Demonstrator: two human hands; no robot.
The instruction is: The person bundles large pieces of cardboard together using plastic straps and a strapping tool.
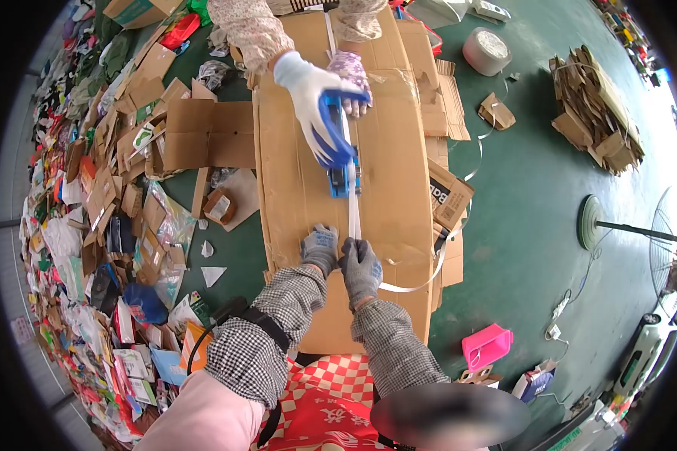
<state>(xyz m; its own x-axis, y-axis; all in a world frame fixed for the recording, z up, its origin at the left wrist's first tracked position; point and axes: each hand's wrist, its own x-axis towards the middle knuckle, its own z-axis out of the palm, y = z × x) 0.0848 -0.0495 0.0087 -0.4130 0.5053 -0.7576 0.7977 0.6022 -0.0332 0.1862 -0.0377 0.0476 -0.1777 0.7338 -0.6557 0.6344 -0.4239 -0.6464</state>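
A large stack of flattened cardboard [301, 180] lies in front of me. My right hand [361, 270], in a grey glove, is closed round a white strap [353, 207] that runs lengthwise over the stack. My left hand [320, 246], also grey-gloved, rests on the cardboard just left of the strap, its fingers laid forward with nothing seen in them. Across from me, a co-worker's white-and-blue gloved hand [316, 105] is on a blue strapping tool [340, 183], partly covering it. The co-worker's other hand [350, 79], in a purple patterned glove, is beside it.
Loose cardboard and mixed waste [143, 233] pile up on the left. On the green floor to the right are a strap roll [487, 51], a tied cardboard bundle [596, 109], a fan's round base [590, 222] and a pink basket [487, 347]. The strap trails along the stack's right side.
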